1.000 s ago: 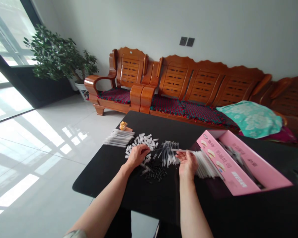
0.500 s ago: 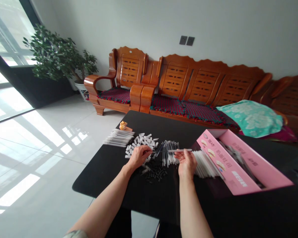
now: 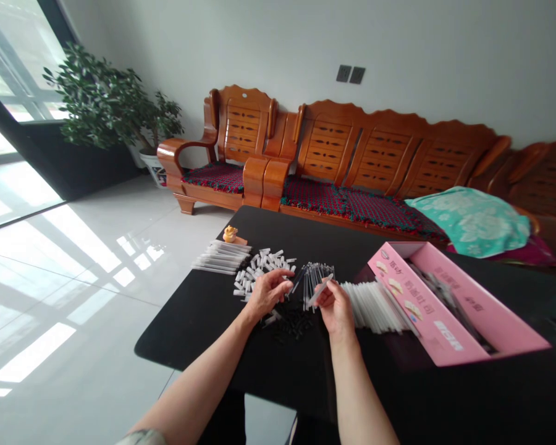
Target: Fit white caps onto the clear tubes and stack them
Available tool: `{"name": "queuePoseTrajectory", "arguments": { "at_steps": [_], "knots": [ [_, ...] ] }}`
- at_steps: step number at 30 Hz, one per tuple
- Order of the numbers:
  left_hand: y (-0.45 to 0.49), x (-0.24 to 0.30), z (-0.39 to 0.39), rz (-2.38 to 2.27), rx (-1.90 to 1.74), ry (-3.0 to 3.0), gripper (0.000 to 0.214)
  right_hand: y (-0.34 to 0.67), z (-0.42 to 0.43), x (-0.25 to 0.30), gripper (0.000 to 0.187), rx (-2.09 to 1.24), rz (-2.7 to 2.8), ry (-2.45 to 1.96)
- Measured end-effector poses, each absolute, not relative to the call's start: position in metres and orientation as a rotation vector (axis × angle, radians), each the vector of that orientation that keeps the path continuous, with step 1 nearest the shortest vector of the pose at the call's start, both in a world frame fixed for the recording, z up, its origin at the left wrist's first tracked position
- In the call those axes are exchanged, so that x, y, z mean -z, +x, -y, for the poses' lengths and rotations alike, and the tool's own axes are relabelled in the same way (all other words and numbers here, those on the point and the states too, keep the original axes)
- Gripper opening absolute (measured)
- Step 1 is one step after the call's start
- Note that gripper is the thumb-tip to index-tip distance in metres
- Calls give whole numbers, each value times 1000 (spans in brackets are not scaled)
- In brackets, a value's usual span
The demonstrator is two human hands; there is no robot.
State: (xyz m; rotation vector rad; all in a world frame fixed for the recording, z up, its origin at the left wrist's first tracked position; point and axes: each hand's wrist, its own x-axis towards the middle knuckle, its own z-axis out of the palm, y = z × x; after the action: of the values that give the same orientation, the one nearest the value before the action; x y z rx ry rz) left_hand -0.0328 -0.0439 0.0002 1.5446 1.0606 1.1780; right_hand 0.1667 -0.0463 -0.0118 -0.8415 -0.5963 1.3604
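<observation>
My right hand [image 3: 338, 309] pinches a white pen barrel [image 3: 319, 292], held tilted over the row of pen refills [image 3: 311, 278]. Thumb and fingers of my left hand [image 3: 269, 293] are spread, with nothing visible between them. It hovers over a heap of white pen caps [image 3: 262, 262] and, nearer me, a scatter of small black pieces [image 3: 294, 324] that look like pen grips or plugs. To the right of my right hand lies a stack of white barrels [image 3: 380, 306]. White pens [image 3: 222, 256] lie lined up at the table's far left.
On the black table [image 3: 189, 327] a pink box [image 3: 449, 327] with dark and grey items inside stands at the right. A small orange figurine [image 3: 230, 234] sits at the far left edge. Beyond stands a wooden sofa [image 3: 375, 154]; a potted plant [image 3: 106, 105] is by the window.
The refill stretched between my hands no longer shows. My left hand has opened; my right hand moved slightly left and nearer me, tipping the barrel from level to slanted.
</observation>
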Motion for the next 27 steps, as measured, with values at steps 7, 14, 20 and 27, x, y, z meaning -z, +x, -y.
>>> {"name": "queuePoseTrajectory", "arguments": {
  "at_steps": [7,14,20,27],
  "knots": [
    [-46,1,40,-1682,-1206,1854,18,167,48,9,27,-1426,558,-853],
    [-36,-3,48,-1777,-693,2164,22,169,48,10,41,-1372,590,-885],
    [-37,-8,49,-1803,-516,2176,26,169,47,11,46,-1254,616,-900],
    [-37,-1,44,-1744,-687,2104,13,170,45,16,33,-1244,561,-876]
  ]
}}
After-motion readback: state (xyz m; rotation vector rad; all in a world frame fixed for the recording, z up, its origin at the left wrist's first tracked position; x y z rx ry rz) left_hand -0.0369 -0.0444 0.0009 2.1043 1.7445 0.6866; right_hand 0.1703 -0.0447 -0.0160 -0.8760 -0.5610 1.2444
